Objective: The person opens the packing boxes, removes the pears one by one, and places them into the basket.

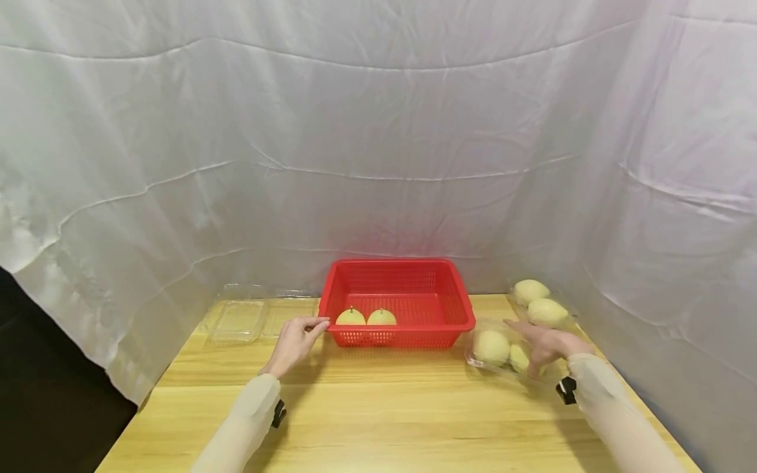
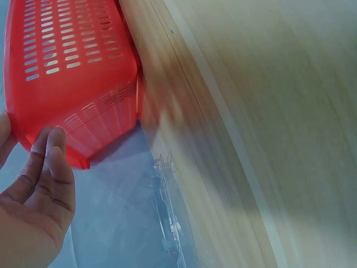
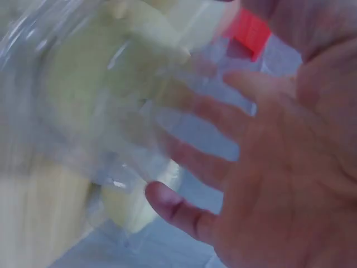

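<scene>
My left hand (image 1: 296, 343) pinches the front left corner of a red plastic basket (image 1: 402, 337), thumb and fingertips at its rim. Two pale yellow, pear-like fruits (image 1: 381, 317) with short stems lie inside along the near wall. On the right, my right hand (image 1: 547, 343) reaches over a clear plastic box (image 1: 471, 358) holding more such fruits (image 1: 491, 347). In the right wrist view, which is blurred, the fingers (image 3: 192, 162) are spread and fairly straight, their tips overlapping the clear plastic.
Behind the right hand sits another clear package with two yellow fruits (image 1: 547, 311). Clear plastic trays (image 1: 238, 320) stand at the back left of the wooden table (image 1: 378, 407). A pale hanging cloth (image 1: 378, 144) surrounds the table's back and sides.
</scene>
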Action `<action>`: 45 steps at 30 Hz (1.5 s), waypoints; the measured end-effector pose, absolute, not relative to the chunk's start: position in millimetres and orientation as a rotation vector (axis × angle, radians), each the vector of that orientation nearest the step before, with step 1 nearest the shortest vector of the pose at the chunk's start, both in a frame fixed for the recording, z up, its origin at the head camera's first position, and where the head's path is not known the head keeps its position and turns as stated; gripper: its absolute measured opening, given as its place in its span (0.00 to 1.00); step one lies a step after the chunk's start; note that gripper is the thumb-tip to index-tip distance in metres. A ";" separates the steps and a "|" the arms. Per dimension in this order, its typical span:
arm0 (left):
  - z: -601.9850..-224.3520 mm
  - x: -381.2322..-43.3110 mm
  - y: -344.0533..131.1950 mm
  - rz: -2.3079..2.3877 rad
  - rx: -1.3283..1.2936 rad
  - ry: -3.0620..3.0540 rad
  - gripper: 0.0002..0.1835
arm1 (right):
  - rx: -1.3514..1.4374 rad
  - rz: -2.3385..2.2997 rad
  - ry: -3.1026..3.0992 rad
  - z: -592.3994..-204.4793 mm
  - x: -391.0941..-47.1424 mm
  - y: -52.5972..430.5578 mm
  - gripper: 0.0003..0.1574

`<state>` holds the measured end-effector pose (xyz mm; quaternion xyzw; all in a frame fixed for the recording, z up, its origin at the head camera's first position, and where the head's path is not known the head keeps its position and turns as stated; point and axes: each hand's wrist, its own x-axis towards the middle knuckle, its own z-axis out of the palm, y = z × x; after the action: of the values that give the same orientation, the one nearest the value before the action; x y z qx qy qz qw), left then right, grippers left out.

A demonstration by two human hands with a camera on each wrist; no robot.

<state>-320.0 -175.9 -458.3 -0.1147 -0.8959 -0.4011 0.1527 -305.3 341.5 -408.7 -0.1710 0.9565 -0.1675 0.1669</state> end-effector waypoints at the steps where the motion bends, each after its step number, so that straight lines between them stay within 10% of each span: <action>1: -458.0 -319.9 -175.9 -1.149 -0.332 -2.570 0.14 | -0.500 -0.474 2.701 -406.9 -303.7 339.4 0.74; 45: -460.0 -321.7 -177.8 -1.125 -0.350 -2.561 0.15 | -0.644 -0.175 2.901 -424.3 -259.6 242.4 0.62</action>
<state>-321.7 -177.8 -460.0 -0.1224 -0.8966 -0.3940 0.1606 -259.6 242.4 -424.3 -0.2157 0.9712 -0.0585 0.0821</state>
